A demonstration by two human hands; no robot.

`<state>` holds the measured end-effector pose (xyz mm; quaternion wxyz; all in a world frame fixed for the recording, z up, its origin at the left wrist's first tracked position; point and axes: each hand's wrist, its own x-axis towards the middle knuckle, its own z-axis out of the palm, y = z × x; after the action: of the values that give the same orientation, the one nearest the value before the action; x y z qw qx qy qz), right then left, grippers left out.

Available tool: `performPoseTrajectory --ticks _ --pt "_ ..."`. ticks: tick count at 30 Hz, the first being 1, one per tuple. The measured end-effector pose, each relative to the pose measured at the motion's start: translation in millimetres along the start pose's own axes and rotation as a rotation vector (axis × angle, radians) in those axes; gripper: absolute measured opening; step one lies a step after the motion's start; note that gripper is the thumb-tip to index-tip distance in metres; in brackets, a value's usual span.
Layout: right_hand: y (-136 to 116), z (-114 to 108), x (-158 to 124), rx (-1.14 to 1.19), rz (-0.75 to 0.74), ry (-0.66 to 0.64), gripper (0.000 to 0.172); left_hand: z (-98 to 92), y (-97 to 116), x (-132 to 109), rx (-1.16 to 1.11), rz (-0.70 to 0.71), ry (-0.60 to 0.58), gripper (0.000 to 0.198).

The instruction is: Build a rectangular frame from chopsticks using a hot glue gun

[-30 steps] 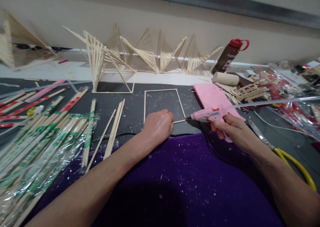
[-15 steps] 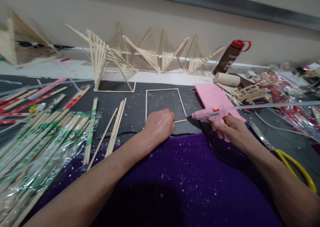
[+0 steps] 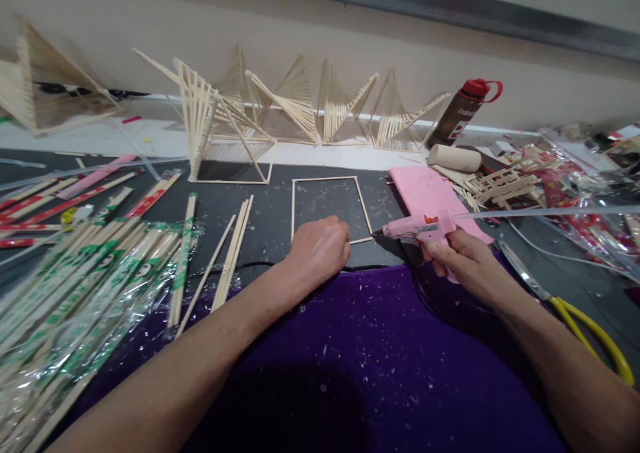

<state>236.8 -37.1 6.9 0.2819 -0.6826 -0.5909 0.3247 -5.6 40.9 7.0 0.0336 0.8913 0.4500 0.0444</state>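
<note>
A square frame of thin wooden sticks (image 3: 325, 178) lies flat on the dark table. My left hand (image 3: 320, 245) is closed over its near side, covering the near left corner; the fingertips are hidden, so the grip on the near stick is only partly visible. In my right hand (image 3: 453, 250) is a pink hot glue gun (image 3: 417, 226), fingers wrapped round its handle. Its dark nozzle tip touches or nearly touches the frame's near right corner. A long clear glue stick (image 3: 550, 210) sticks out from the gun's back to the right.
Several twisted stick models (image 3: 285, 106) stand along the wall. Wrapped stick bundles (image 3: 90, 293) and loose sticks (image 3: 233, 253) lie left. At right are a pink pad (image 3: 425, 186), yellow-handled scissors (image 3: 565, 313), a bottle (image 3: 463, 110) and stick scraps (image 3: 505, 183). Purple cloth (image 3: 320, 360) covers the front.
Hardly anything differs. Both hands, the square frame and the glue gun's tip keep their places; the back end of the long glue stick sits slightly lower.
</note>
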Motion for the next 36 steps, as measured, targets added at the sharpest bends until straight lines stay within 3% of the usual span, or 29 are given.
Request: performPoseTrajectory --ticks 36 --pt "-1.9 -1.3 -0.5 0.014 -0.024 -0.034 0.034 2.3 -1.6 -0.9 -0.050 -0.005 0.013 0.024"
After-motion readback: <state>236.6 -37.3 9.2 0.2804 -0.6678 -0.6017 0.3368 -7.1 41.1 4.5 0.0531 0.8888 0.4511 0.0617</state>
